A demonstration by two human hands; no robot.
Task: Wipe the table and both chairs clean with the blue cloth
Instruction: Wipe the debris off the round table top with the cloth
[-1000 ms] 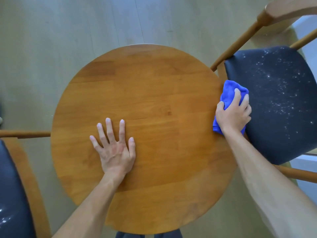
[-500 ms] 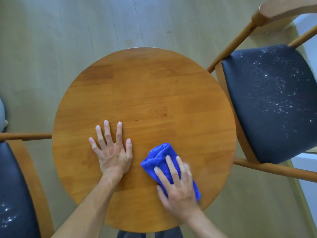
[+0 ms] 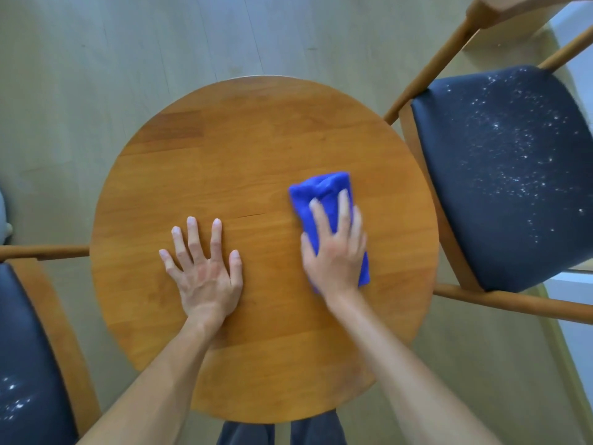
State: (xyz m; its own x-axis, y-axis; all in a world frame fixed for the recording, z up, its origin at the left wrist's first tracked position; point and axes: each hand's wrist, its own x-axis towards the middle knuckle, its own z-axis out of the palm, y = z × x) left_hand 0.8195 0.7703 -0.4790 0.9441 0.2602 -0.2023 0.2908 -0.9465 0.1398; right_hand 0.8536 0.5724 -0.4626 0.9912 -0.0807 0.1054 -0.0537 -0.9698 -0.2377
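Head view:

- Table (image 3: 256,149): round wooden top in warm orange-brown, filling the centre of the frame; plank joints run left to right, and a short dark crack sits near the middle.
- Left hand (image 3: 205,277): palm down on the table at about 7 o'clock from the top's centre, fingers straight and spread, pointing toward 12 o'clock. It grasps nothing and simply rests flat on the wood.
- Right hand (image 3: 335,252): at about 4 o'clock from the centre, lying on top of the cloth with fingers extended and pressing it against the wood; the thumb lies along the cloth's left edge. The hand is slightly blurred.
- Cloth (image 3: 321,191): bright blue, folded into a thick pad, lying on the table just right of centre. Its far end shows beyond the fingertips, and a strip shows along the right edge of the hand.
- Right chair (image 3: 507,175): wooden frame with a dark padded seat at 3 o'clock, just beside the table edge; the seat is scattered with white specks.
- Left chair (image 3: 29,364): wooden frame and dark seat at 8 o'clock, cut off by the frame edge; a few white specks show near its lower part.
- Floor (image 3: 96,75): pale wood planks around the furniture.
- Trousers (image 3: 282,431): dark fabric at 6 o'clock, under the near table edge.
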